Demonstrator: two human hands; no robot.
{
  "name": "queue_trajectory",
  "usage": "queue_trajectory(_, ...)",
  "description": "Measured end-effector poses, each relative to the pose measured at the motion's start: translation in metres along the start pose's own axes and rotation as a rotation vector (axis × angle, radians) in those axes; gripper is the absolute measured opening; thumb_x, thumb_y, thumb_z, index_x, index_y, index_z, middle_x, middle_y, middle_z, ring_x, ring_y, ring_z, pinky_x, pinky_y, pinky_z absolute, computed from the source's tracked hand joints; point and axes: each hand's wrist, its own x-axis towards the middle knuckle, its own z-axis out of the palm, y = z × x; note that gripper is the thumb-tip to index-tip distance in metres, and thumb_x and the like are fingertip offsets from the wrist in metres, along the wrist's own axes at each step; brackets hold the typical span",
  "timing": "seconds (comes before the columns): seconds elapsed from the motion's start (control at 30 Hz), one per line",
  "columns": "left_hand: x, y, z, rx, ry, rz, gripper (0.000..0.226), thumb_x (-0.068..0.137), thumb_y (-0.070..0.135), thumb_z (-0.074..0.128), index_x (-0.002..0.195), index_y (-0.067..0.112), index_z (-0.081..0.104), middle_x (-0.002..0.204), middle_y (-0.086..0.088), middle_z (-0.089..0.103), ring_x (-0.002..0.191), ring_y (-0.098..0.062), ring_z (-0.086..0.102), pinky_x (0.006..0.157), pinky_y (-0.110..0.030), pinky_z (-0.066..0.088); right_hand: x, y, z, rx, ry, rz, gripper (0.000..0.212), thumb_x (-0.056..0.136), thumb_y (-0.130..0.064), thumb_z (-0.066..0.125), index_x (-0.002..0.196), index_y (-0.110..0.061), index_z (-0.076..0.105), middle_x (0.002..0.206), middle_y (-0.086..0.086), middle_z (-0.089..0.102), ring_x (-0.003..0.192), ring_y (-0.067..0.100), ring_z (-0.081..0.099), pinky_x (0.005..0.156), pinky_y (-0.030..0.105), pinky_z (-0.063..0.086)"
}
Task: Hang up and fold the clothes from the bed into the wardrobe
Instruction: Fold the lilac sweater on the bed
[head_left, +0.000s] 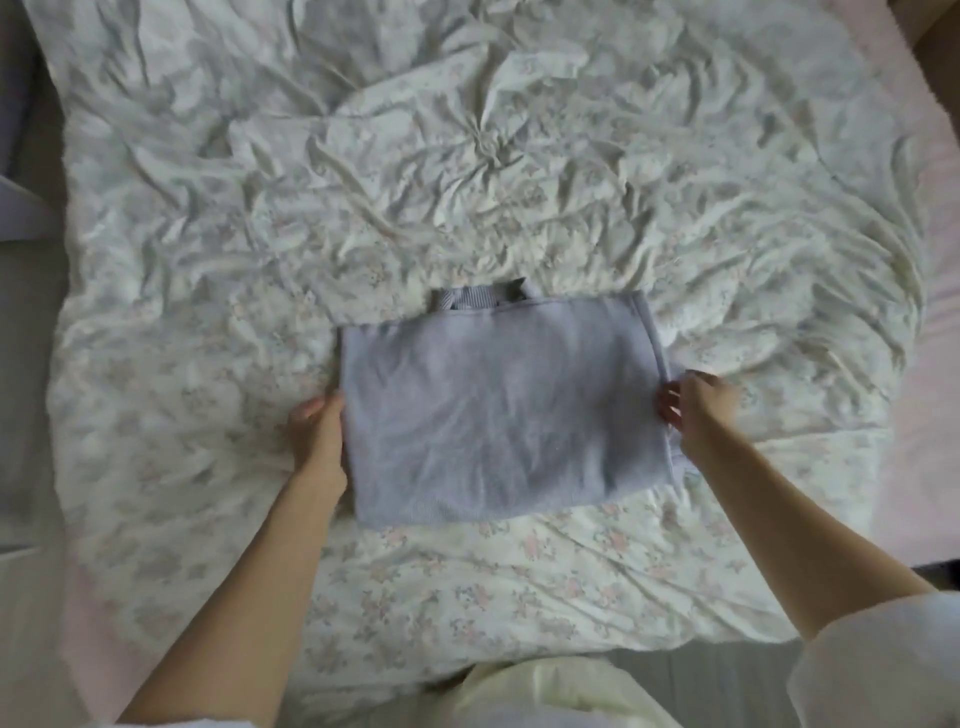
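Lying folded near the bed's (519, 208) near edge, the lilac garment (498, 410) has the left hand (318, 441) gripping its left side, the right hand (693, 410) pinching its right edge
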Motion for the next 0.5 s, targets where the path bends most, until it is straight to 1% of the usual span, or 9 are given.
queue_trajectory(0.03, -0.004, -0.014, 0.0, 0.085, 0.037, 0.047, 0.014, 0.088, 0.021, 0.061, 0.088, 0.01, 0.052, 0.089, -0.009, 0.05, 0.083, -0.02, 0.046, 0.071, -0.033, 0.037, -0.001, 0.014, -0.003, -0.118, 0.046, -0.085, 0.018, 0.082, -0.005, 0.04, 0.086, -0.006, 0.058, 0.08, 0.01, 0.053, 0.071, 0.023, 0.052, 0.06, 0.033, 0.043)
queue_trajectory(0.07, -0.008, -0.026, 0.0, 0.133, 0.037, 0.048, 0.018, 0.085, 0.021, 0.066, 0.09, 0.01, 0.052, 0.09, -0.008, 0.052, 0.084, -0.019, 0.049, 0.071, -0.033, 0.039, -0.002, 0.028, -0.007, -0.207, 0.068, -0.148, 0.02, 0.083, -0.01, 0.046, 0.098, -0.008, 0.059, 0.086, 0.011, 0.055, 0.08, 0.026, 0.053, 0.065, 0.036, 0.045)
queue_trajectory(0.13, -0.016, -0.043, 0.0, 0.195, 0.009, -0.016, 0.033, 0.082, 0.025, 0.07, 0.107, 0.009, 0.055, 0.098, -0.003, 0.055, 0.087, -0.019, 0.053, 0.075, -0.032, 0.041, -0.001, 0.046, -0.014, -0.35, 0.088, -0.192, 0.043, 0.083, -0.024, 0.06, 0.121, -0.007, 0.052, 0.114, 0.016, 0.052, 0.105, 0.029, 0.051, 0.087, 0.042, 0.045)
queue_trajectory(0.17, -0.017, -0.049, 0.001, 0.24, -0.002, -0.026, 0.041, 0.081, 0.027, 0.071, 0.113, 0.007, 0.054, 0.101, -0.002, 0.055, 0.089, -0.019, 0.052, 0.076, -0.031, 0.041, 0.002, 0.05, -0.017, -0.414, 0.096, -0.187, 0.057, 0.082, -0.031, 0.063, 0.13, -0.008, 0.045, 0.127, 0.017, 0.045, 0.118, 0.031, 0.044, 0.098, 0.044, 0.039)
queue_trajectory(0.23, -0.01, -0.053, 0.001, 0.303, -0.017, -0.014, 0.053, 0.08, 0.031, 0.072, 0.12, 0.005, 0.051, 0.106, -0.003, 0.055, 0.092, -0.02, 0.052, 0.078, -0.031, 0.04, 0.011, 0.051, -0.019, -0.516, 0.091, -0.166, 0.076, 0.08, -0.04, 0.066, 0.141, -0.009, 0.032, 0.141, 0.018, 0.033, 0.131, 0.034, 0.03, 0.107, 0.047, 0.028)
queue_trajectory(0.27, -0.006, -0.052, 0.001, 0.311, -0.021, -0.019, 0.056, 0.079, 0.035, 0.072, 0.122, 0.005, 0.05, 0.109, -0.003, 0.055, 0.094, -0.021, 0.053, 0.079, -0.032, 0.042, 0.016, 0.049, -0.019, -0.544, 0.061, -0.159, 0.08, 0.08, -0.043, 0.066, 0.141, -0.008, 0.029, 0.142, 0.018, 0.033, 0.132, 0.035, 0.029, 0.108, 0.049, 0.028)
queue_trajectory(0.33, 0.003, -0.049, 0.003, 0.315, -0.047, -0.034, 0.061, 0.079, 0.04, 0.07, 0.125, 0.006, 0.05, 0.114, -0.003, 0.057, 0.101, -0.023, 0.056, 0.084, -0.035, 0.045, 0.028, 0.044, -0.019, -0.512, -0.048, -0.145, 0.077, 0.077, -0.046, 0.069, 0.132, -0.005, 0.033, 0.134, 0.02, 0.043, 0.124, 0.038, 0.04, 0.101, 0.055, 0.037)
queue_trajectory(0.4, 0.008, -0.046, 0.005, 0.354, -0.071, 0.015, 0.06, 0.081, 0.041, 0.068, 0.126, 0.006, 0.051, 0.119, -0.005, 0.058, 0.107, -0.024, 0.057, 0.088, -0.034, 0.046, 0.033, 0.037, -0.018, -0.489, -0.134, -0.128, 0.075, 0.072, -0.048, 0.073, 0.122, -0.004, 0.038, 0.126, 0.02, 0.05, 0.116, 0.037, 0.049, 0.094, 0.055, 0.044)
queue_trajectory(0.5, 0.002, -0.045, 0.011, 0.422, -0.067, 0.139, 0.048, 0.086, 0.036, 0.063, 0.121, 0.004, 0.054, 0.117, -0.009, 0.06, 0.104, -0.024, 0.058, 0.08, -0.03, 0.042, 0.036, 0.034, -0.016, -0.578, -0.152, -0.043, 0.091, 0.065, -0.051, 0.077, 0.131, -0.004, 0.035, 0.131, 0.018, 0.047, 0.121, 0.037, 0.046, 0.098, 0.053, 0.042)
